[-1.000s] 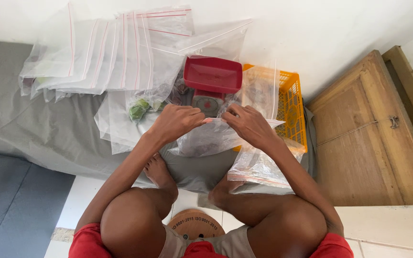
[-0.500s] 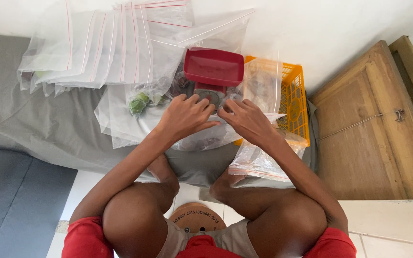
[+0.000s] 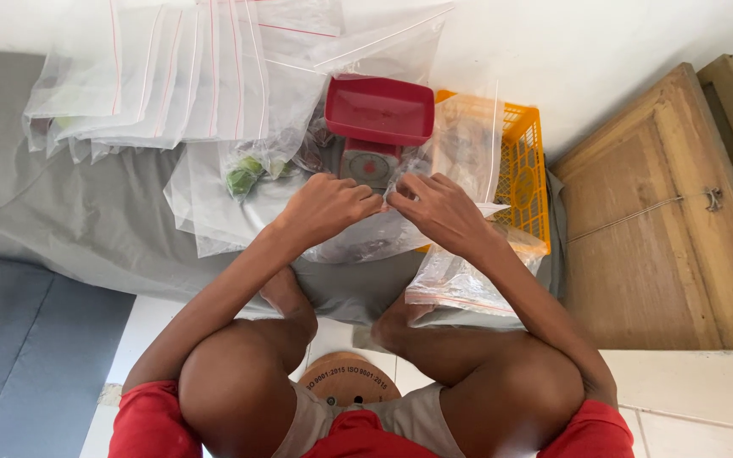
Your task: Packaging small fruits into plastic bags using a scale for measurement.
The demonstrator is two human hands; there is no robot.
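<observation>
A clear bag [image 3: 358, 242] is pinched at its top by the left hand [image 3: 326, 208] and right hand [image 3: 441, 212], while many empty bags [image 3: 171, 76] are left unfilled.

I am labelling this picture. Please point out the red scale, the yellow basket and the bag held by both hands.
red scale [image 3: 379, 108], head view, on its red tray.
yellow basket [image 3: 526, 174], head view, on its right wall.
clear bag [image 3: 366, 242], head view, on the plastic below the hands.

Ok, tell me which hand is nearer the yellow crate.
Right. The right hand sits just beside the yellow crate, on its near-left side, pinching a clear bag. The left hand is farther over, in front of the red scale.
</observation>
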